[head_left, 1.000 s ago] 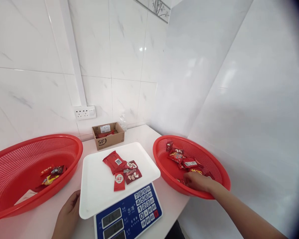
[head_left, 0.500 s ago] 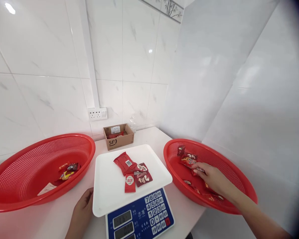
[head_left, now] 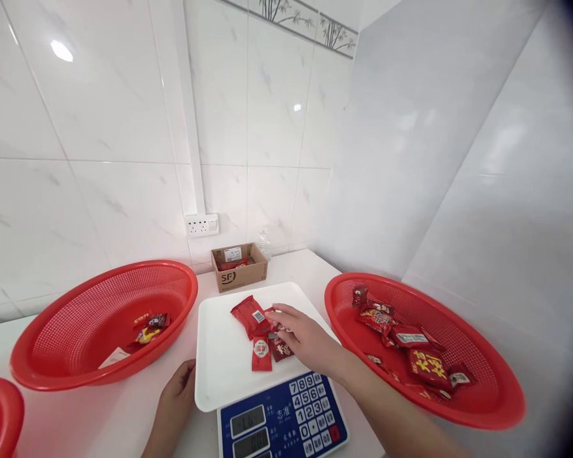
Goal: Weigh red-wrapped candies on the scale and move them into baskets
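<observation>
Over the white tray [head_left: 224,375] of a weighing scale, my right hand [head_left: 310,340] reaches in from the right, its thumb and fingers closed on a small red snack packet [head_left: 270,311] that they mostly hide. Beneath and beside these fingers lie a larger red packet with a barcode label [head_left: 249,316], a red packet with a round white mark [head_left: 261,354] and dark red packets [head_left: 281,350]. My left hand [head_left: 176,397] rests on the table against the tray's left edge, fingers loosely curled. Its fingertips are partly hidden by the tray.
A red basket [head_left: 501,407] on the right holds several snack packets [head_left: 430,367]. The left basket [head_left: 33,375] contains a few packets and a white slip [head_left: 114,357]; part of another basket [head_left: 0,407] shows. A cardboard box [head_left: 242,277] stands behind the scale, whose keypad [head_left: 310,407] faces me.
My right hand has moved left from the right basket to the packets on the tray. My left hand stays beside the tray. The view has shifted left, bringing another basket edge in.
</observation>
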The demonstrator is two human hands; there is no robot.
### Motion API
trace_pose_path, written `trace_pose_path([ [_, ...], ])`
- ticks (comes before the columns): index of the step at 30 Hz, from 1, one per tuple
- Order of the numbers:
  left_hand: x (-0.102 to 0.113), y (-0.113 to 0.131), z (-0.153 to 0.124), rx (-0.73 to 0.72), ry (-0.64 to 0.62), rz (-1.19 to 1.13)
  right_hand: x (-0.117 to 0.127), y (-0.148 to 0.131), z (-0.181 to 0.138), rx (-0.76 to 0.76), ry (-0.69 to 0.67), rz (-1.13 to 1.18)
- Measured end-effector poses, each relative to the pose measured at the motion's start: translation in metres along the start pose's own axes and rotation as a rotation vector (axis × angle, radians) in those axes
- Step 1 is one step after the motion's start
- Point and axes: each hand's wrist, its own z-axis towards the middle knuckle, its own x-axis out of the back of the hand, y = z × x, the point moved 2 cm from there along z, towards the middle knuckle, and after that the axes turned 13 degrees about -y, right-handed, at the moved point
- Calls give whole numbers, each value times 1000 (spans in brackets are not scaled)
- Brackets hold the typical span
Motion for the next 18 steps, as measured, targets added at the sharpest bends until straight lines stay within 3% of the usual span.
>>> trace_pose_path([
  [9,-1,2,-2,-10,-26,17,-23,-2,13,62,-64,-216],
  [18,-3,5,-3,7,-21,-3,-22,6,6,60,-97,-228],
])
